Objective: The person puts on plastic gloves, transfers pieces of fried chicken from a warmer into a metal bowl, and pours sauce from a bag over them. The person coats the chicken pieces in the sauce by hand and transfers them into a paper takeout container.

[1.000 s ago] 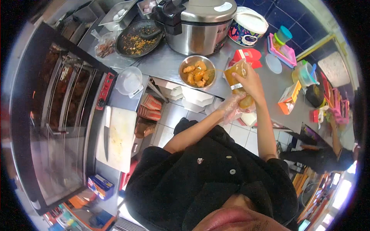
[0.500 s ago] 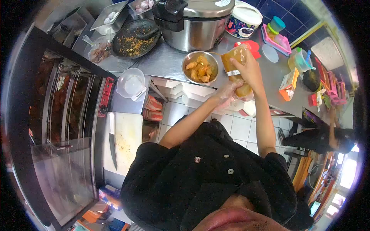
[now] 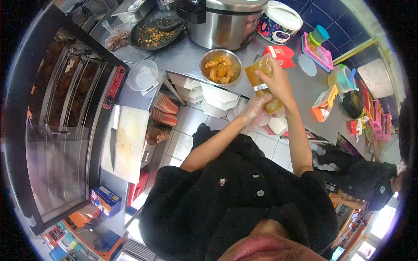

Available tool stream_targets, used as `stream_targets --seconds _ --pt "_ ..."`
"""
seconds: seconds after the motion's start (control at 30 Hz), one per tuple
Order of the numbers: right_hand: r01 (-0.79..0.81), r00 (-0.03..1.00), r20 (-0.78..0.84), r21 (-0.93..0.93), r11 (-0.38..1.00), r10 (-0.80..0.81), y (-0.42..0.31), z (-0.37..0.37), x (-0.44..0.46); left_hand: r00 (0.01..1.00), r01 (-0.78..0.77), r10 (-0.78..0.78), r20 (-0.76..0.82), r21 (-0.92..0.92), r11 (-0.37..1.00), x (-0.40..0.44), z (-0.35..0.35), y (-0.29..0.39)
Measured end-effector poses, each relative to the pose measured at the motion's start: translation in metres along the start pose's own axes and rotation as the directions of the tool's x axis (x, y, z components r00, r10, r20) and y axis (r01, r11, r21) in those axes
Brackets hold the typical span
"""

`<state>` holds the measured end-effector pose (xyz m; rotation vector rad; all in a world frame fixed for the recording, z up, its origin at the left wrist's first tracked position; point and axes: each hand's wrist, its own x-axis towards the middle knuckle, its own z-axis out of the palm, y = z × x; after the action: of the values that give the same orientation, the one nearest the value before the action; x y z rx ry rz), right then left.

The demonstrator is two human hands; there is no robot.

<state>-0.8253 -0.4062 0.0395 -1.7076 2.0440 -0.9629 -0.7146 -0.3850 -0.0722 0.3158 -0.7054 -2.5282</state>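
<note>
A clear plastic pouch of yellow-brown sauce (image 3: 251, 75) with a white label is held between my hands over the counter's front edge. My right hand (image 3: 275, 80) is bare and wraps round its upper part, thumb across the front. Lower down, my left hand (image 3: 258, 107) wears a loose clear plastic glove and closes on the pouch's bottom end; some of its fingers are hidden. Just left of the pouch sits a steel bowl (image 3: 203, 69) holding battered, sauce-coated pieces (image 3: 222, 68). Behind the pouch lies a red carton (image 3: 278, 54).
A large steel rice cooker (image 3: 222, 28) stands behind the bowl, a dark mortar (image 3: 141, 41) to its left. On the left are a knife (image 3: 113, 148) on a white cutting board (image 3: 128, 148) and a glass-doored cabinet (image 3: 61, 165). Another person (image 3: 370, 182) is at far right.
The camera view has shifted, so the bowl and cutting board appear moved. Both my hands keep their hold on the pouch. The other person at the right has changed posture.
</note>
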Motion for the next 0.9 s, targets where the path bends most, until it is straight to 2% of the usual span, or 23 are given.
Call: stream_targets --seconds 0.13,0.33,0.37,0.43,0.53,0.63,0.7,0.83,0.9 --pt "-0.033 0.999 0.01 -0.049 0.998 0.033 0.023 -0.023 -0.005 0.999 -0.016 0.016 0.049 0.0 1.0 0.013 0.021 -0.018" --pt "0.015 0.997 -0.076 -0.073 0.997 -0.02 0.03 -0.049 -0.001 0.996 -0.039 0.038 0.078 0.008 0.999 0.041 0.033 -0.024" --pt "0.02 0.996 -0.087 -0.075 0.997 -0.027 0.029 -0.048 0.0 0.996 -0.023 0.021 0.083 0.015 1.0 0.042 0.032 -0.022" --pt "0.01 0.995 -0.102 -0.067 0.998 -0.016 0.026 -0.044 0.0 0.991 -0.094 0.087 0.105 0.062 0.994 0.04 0.03 -0.015" --pt "0.028 0.994 -0.101 -0.063 0.998 -0.034 0.021 -0.033 0.003 0.991 -0.076 0.068 0.115 0.069 0.995 0.029 0.024 0.0" --pt "0.066 0.99 -0.122 0.004 0.998 -0.065 0.014 -0.017 0.005 0.998 -0.052 0.05 0.029 0.08 0.995 0.007 0.025 0.012" --pt "0.013 0.997 -0.07 -0.068 0.998 -0.017 0.008 -0.006 0.0 0.999 -0.034 0.034 -0.003 0.077 0.996 -0.005 0.02 0.014" --pt "-0.011 0.999 -0.051 -0.035 0.999 0.01 0.012 0.016 -0.008 1.0 0.016 -0.016 -0.007 0.04 0.999 -0.025 0.005 0.008" --pt "-0.038 0.999 -0.02 -0.103 0.994 0.036 0.01 0.022 -0.007 0.999 0.043 -0.043 -0.006 0.039 0.998 -0.029 0.004 0.01"
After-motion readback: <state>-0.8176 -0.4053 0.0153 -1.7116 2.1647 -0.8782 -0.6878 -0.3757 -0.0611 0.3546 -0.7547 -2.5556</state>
